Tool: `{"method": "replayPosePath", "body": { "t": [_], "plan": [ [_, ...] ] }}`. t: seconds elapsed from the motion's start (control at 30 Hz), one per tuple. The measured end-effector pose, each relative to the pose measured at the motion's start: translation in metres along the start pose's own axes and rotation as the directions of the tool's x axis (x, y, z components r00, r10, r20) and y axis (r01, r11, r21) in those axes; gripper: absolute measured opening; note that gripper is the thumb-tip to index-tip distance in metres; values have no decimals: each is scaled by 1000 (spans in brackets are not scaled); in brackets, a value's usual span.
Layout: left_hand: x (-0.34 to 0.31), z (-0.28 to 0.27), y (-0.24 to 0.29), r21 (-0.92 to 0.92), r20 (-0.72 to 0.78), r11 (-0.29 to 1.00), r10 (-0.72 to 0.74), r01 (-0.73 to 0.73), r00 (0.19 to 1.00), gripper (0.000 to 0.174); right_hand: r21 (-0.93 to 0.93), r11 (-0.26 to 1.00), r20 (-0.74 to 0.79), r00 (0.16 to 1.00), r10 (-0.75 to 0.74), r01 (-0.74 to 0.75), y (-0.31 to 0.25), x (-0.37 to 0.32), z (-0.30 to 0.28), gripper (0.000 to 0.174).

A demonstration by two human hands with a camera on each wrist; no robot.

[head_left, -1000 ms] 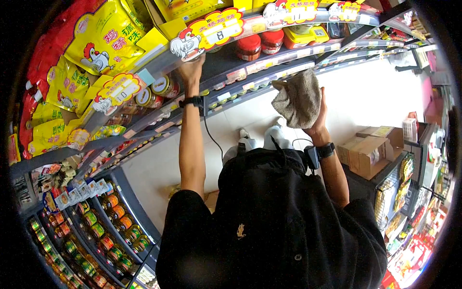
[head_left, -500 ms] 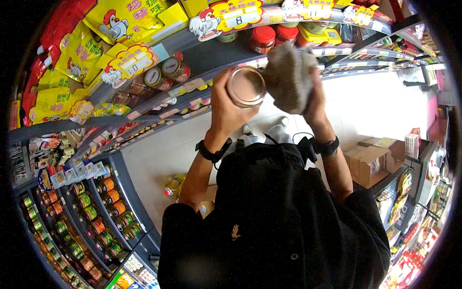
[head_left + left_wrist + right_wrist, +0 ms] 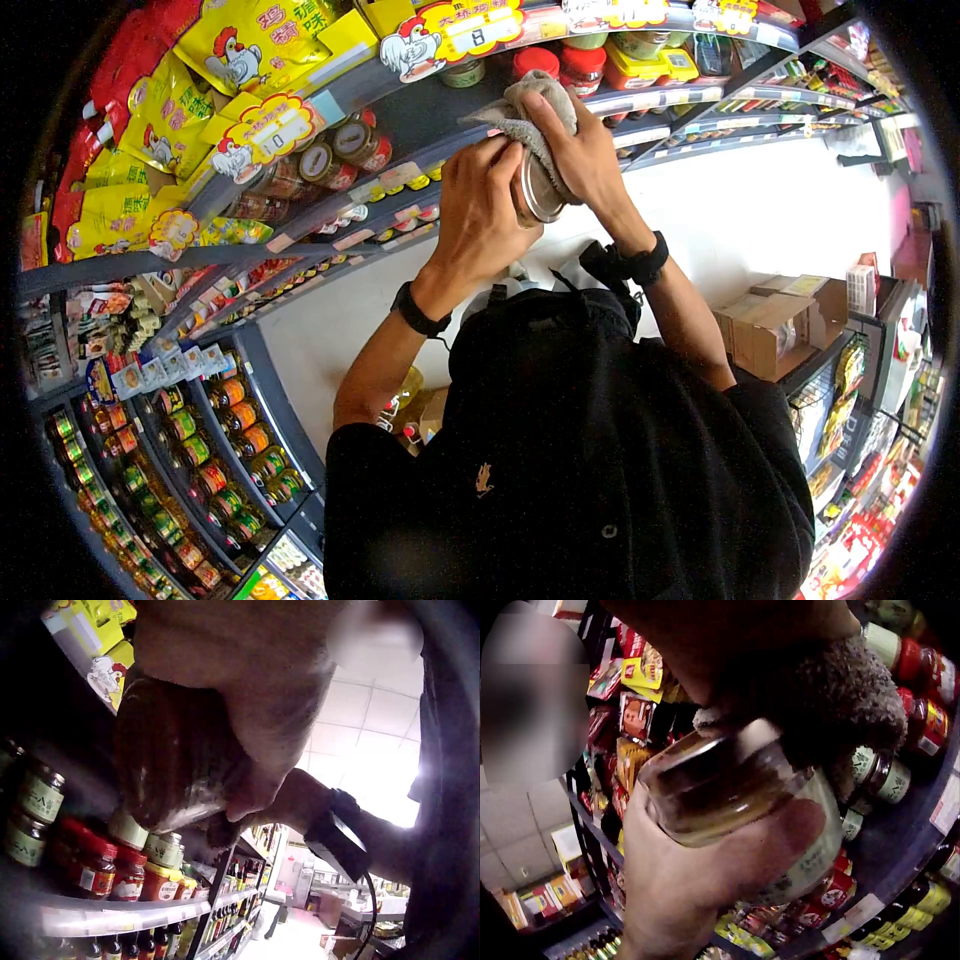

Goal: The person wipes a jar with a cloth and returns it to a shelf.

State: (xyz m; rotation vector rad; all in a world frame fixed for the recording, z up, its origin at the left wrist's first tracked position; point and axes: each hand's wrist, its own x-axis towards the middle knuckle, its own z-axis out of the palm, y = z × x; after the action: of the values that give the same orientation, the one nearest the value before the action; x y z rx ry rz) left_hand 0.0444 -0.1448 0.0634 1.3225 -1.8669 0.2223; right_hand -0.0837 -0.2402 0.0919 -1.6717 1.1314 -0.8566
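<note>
A glass jar (image 3: 536, 192) with a pale green label is gripped by my left hand (image 3: 478, 215), tilted with its round end toward me in the head view. In the right wrist view the jar (image 3: 712, 787) shows a dark brownish content, and the left thumb lies along its side. My right hand (image 3: 588, 155) holds a grey-brown terry cloth (image 3: 512, 118) and presses it against the jar. The cloth (image 3: 855, 697) covers the jar's far end there. In the left wrist view the jar (image 3: 172, 757) looks dark beneath the left hand (image 3: 247, 667).
Just beyond my hands runs a dark shelf (image 3: 430, 115) with red-lidded jars (image 3: 583, 70) and jars lying tilted (image 3: 360, 140). Yellow seasoning bags (image 3: 255, 45) stand above, behind price signs (image 3: 455, 38). Open cartons (image 3: 785, 325) sit at right; oil bottles (image 3: 400, 395) stand on the floor at left.
My left hand has come back from the shelf with the jar in it. My right hand has moved left and up, bringing the cloth onto the jar.
</note>
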Motion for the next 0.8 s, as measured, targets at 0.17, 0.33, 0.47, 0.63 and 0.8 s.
{"method": "replayPosePath", "body": {
  "t": [0.17, 0.33, 0.47, 0.63, 0.8],
  "plan": [
    [7, 3, 16, -129, -31, 966, -228, 222, 973, 81, -300, 900, -100, 928, -359, 315, -12, -36, 6, 67],
    [-3, 2, 18, -68, -24, 986, -151, 149, 988, 91, -364, 931, 37, 999, 15, 0, -25, 1, -11, 64],
    [9, -25, 34, -296, 140, 937, -151, 187, 979, 99, 692, 645, 464, 884, -53, -324, 23, 26, -18, 56],
    [15, -41, 37, -626, 64, 713, -357, 316, 932, 105, 850, 461, 274, 962, 24, -254, 10, -37, -40, 74],
    [22, -17, 39, -731, 44, 588, -466, 346, 884, 104, 621, 776, -2, 991, -134, 106, -13, -53, -24, 82]
  ]
}}
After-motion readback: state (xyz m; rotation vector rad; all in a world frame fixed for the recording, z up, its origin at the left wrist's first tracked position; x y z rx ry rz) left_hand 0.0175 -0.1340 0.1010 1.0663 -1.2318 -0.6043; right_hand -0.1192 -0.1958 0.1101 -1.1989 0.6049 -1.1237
